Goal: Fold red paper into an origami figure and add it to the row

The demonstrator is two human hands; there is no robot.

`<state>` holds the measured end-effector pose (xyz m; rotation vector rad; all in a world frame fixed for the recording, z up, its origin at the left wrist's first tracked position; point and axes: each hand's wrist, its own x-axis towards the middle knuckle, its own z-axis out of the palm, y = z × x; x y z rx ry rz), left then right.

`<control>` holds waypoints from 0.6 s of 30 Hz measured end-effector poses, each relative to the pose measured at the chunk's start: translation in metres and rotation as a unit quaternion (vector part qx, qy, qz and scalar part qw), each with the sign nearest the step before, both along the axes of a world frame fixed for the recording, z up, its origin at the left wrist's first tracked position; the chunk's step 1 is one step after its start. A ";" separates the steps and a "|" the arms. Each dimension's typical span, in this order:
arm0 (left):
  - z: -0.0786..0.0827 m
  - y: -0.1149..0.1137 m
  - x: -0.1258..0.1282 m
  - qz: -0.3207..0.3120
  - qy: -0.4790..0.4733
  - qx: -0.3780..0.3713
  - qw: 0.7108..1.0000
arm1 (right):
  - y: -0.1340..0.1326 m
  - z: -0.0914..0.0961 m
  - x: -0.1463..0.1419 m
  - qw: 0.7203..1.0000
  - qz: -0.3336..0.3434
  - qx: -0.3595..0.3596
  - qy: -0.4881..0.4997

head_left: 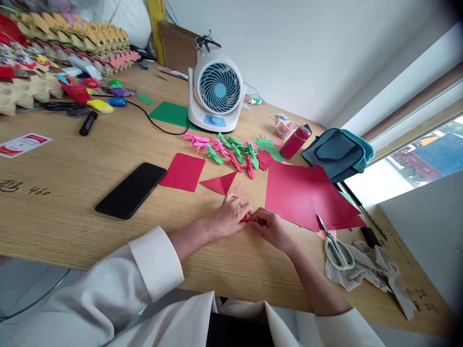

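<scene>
My left hand (231, 215) and my right hand (269, 226) meet low over the wooden table, both with fingers closed on a small piece of red paper (245, 220). Most of that piece is hidden behind the fingers, so its shape does not show. Just beyond my left hand lies a folded red paper triangle (221, 184), with a red paper square (183, 172) to its left. Large red paper sheets (296, 193) spread to the right of my hands. Farther back is a heap of folded pink, green and red paper figures (235, 150).
White-handled scissors (338, 253) rest partly on a grey cloth (376, 265) at the right. A black phone (132, 190) lies left. Behind the heap stands a white fan (217, 91). A red bottle (295, 142) and a teal bag (340, 152) are back right; egg trays (72, 36) fill the back left.
</scene>
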<state>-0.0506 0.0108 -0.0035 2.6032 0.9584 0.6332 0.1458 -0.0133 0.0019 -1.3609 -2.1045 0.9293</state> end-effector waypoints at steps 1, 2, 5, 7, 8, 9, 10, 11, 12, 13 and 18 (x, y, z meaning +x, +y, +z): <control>0.001 0.001 -0.002 0.000 -0.001 0.006 1.000 | 0.004 0.000 -0.002 1.000 0.005 0.001 -0.001; 0.003 0.002 -0.003 0.002 -0.003 0.012 1.000 | 0.007 0.000 -0.004 1.000 0.009 0.002 0.001; 0.004 0.006 -0.009 0.020 -0.029 0.030 0.999 | 0.014 -0.004 -0.007 0.999 0.011 -0.002 0.039; 0.003 0.009 -0.011 0.041 -0.071 0.033 0.996 | 0.018 -0.009 -0.008 0.994 -0.019 -0.026 0.104; 0.001 0.011 -0.012 0.057 -0.104 0.027 0.993 | 0.018 -0.011 -0.008 0.988 -0.045 -0.046 0.143; 0.000 0.013 -0.012 0.075 -0.143 0.014 0.987 | 0.019 -0.014 -0.007 0.978 -0.074 -0.068 0.183; -0.002 0.014 -0.012 0.095 -0.188 -0.005 0.978 | 0.019 -0.016 -0.007 0.967 -0.099 -0.089 0.219; -0.004 0.015 -0.011 0.113 -0.231 -0.033 0.966 | 0.018 -0.018 -0.006 0.955 -0.118 -0.107 0.250; -0.006 0.015 -0.010 0.125 -0.266 -0.067 0.953 | 0.018 -0.019 -0.006 0.946 -0.129 -0.119 0.274; -0.008 0.015 -0.008 0.131 -0.289 -0.104 0.943 | 0.016 -0.020 -0.007 0.938 -0.133 -0.126 0.294; -0.012 0.013 -0.002 0.113 -0.305 -0.233 0.917 | 0.008 -0.023 -0.020 0.910 -0.134 -0.160 0.359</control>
